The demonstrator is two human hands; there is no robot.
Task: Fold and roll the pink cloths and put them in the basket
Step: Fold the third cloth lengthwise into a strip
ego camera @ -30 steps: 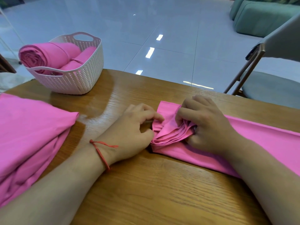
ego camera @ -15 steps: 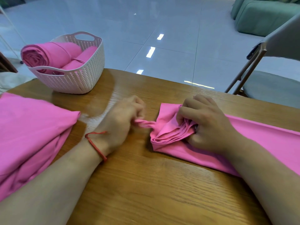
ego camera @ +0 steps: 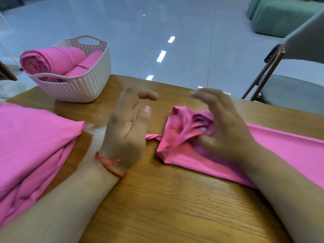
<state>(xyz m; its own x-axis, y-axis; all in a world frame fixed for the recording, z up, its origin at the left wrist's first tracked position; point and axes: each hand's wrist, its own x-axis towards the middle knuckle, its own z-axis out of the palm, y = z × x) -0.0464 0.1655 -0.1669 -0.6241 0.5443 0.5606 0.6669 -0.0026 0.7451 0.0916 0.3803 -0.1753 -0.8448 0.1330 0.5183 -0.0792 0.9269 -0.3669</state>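
A long folded pink cloth (ego camera: 284, 148) lies across the right of the wooden table (ego camera: 175, 204). Its left end is bunched into loose folds (ego camera: 182, 127), and a thin twisted strand (ego camera: 153, 137) sticks out to the left. My right hand (ego camera: 228, 127) hovers over the bunched end with fingers raised and spread, its thumb touching the folds. My left hand (ego camera: 126, 127), blurred, is lifted off the table left of the strand with its fingers apart, holding nothing. The white woven basket (ego camera: 84, 88) at the back left holds two rolled pink cloths (ego camera: 52, 62).
A pile of loosely folded pink cloths (ego camera: 31, 137) covers the table's left side and hangs over its edge. A folding chair (ego camera: 289, 92) stands beyond the table's far right edge. A green sofa (ego camera: 280, 16) sits far back on the tiled floor.
My left hand let go of the twisted strand it had pulled out and lifted up, open. My right hand's fingers released the bunched end and rose, leaving the folds looser.
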